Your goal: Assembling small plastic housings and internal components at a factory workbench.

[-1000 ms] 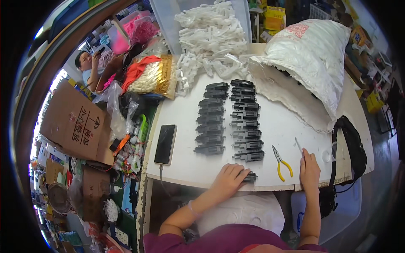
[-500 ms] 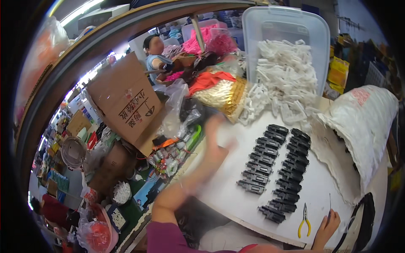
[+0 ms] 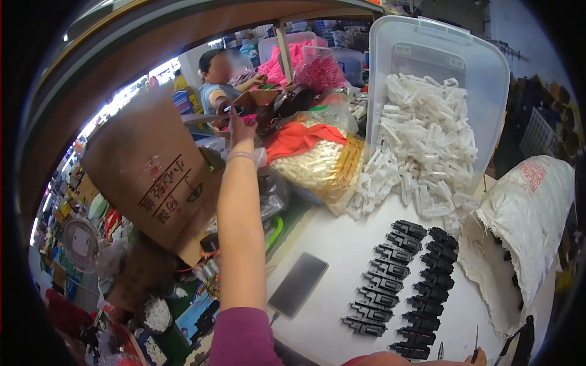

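My left arm stretches far forward. My left hand (image 3: 243, 135) is beside the cardboard box and above the far clutter, near a small pink piece (image 3: 249, 117); its fingers are too small and blurred to read. At the lower right edge, my right hand (image 3: 479, 356) shows only in part, closed around a thin screwdriver (image 3: 476, 341). Beside it the tip of the pliers (image 3: 441, 351) shows. Black plastic housings (image 3: 390, 268) lie in two columns on the white table (image 3: 332, 244). A dark phone (image 3: 299, 285) rests left of them, with a cable at its lower end.
A clear bin (image 3: 488, 110) spills white plastic parts (image 3: 427, 140) onto the table. A white woven sack (image 3: 531, 207) gapes at right. A bag of cream-coloured pieces (image 3: 311, 158) and a cardboard box (image 3: 155, 183) stand at left. A person (image 3: 217, 79) sits beyond.
My left hand has swung forward and left, away from above the table, uncovering the phone. The view has shifted, so the housings and my right hand sit lower. The right hand keeps the screwdriver.
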Demonstrator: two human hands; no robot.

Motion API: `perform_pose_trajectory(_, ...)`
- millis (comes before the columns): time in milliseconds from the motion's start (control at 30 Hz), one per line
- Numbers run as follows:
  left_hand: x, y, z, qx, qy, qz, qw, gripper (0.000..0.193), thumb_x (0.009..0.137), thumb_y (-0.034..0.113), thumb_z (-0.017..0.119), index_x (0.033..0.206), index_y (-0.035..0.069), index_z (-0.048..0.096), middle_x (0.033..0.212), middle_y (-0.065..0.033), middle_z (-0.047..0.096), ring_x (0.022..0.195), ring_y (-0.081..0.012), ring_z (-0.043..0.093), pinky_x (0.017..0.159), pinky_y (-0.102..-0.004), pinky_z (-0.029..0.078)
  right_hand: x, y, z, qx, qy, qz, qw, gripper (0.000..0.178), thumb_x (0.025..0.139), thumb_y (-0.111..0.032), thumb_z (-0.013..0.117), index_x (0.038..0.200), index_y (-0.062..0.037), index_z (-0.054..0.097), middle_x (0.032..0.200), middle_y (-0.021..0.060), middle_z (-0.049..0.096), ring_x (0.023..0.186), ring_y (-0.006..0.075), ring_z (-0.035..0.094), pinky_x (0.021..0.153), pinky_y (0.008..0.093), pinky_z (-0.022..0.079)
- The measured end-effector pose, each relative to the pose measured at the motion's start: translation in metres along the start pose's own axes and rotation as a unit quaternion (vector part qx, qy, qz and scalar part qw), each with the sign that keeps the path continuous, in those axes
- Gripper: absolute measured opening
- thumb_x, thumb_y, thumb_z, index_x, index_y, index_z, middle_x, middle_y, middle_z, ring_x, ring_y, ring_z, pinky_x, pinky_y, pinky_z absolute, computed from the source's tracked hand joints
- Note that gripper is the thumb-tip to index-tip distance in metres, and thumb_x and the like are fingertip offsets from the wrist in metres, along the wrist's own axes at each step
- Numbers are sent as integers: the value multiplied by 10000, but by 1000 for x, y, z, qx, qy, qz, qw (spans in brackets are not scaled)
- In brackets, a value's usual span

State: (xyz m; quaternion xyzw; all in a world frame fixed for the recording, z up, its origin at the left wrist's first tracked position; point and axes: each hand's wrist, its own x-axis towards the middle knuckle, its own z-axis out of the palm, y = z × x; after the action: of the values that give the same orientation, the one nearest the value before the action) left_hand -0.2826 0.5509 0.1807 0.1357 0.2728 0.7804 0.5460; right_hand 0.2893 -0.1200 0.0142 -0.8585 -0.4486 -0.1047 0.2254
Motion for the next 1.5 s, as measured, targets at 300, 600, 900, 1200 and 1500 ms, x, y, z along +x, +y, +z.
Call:
perform_pose_trajectory(300, -21, -21, 11, -28, -34, 41, 998, 243, 822, 241, 678, 1004, 137, 554, 911, -43, 609, 791, -223, 620, 739, -364, 530, 4, -10, -9, -29, 5, -12, 1000, 323, 844, -166, 538, 1082, 53, 551, 1043, 234, 561, 984, 393, 492, 900, 470, 366)
perform_pose_trajectory(600, -216, -89, 64, 93, -265, -128, 951, 148, 873, 115, 599, 930, -8, 538, 863, -99, 600, 783, -198, 610, 736, -316, 538, 87, -122, -36, 631, 146, -170, 743, 361, 977, -238, 348, 1243, -5, 422, 787, 54, 461, 732, 153, 465, 803, 320, 411)
perform_pose_trajectory(900, -440, -99, 14, 232, -410, -335, 816, 167, 869, 167, 608, 964, 45, 543, 856, -34, 620, 732, -136, 632, 709, -263, 528, 46, -297, -161, 870, -476, -125, 13, 505, 947, -509, 326, 1168, -83, 486, 789, 134, 530, 760, 255, 528, 616, 366, 425)
perform_pose_trajectory(1200, -544, -117, -31, 72, -397, -490, 773, 420, 959, 394, 328, 1125, 53, 510, 971, -120, 592, 870, -256, 590, 855, -418, 461, -14, -247, -155, 853, -495, -15, -161, 696, 821, -574, 487, 1060, 79, 524, 972, 144, 541, 701, 203, 502, 648, 299, 430)
perform_pose_trajectory(1500, -611, -161, -39, -39, -353, -580, 733, 451, 990, 373, 263, 1200, 34, 474, 1055, -127, 589, 989, -281, 574, 932, -457, 420, -29, -222, -162, 911, -334, -197, -145, 545, 930, -502, 380, 1095, 0, 513, 754, 62, 494, 644, 151, 485, 596, 289, 477)
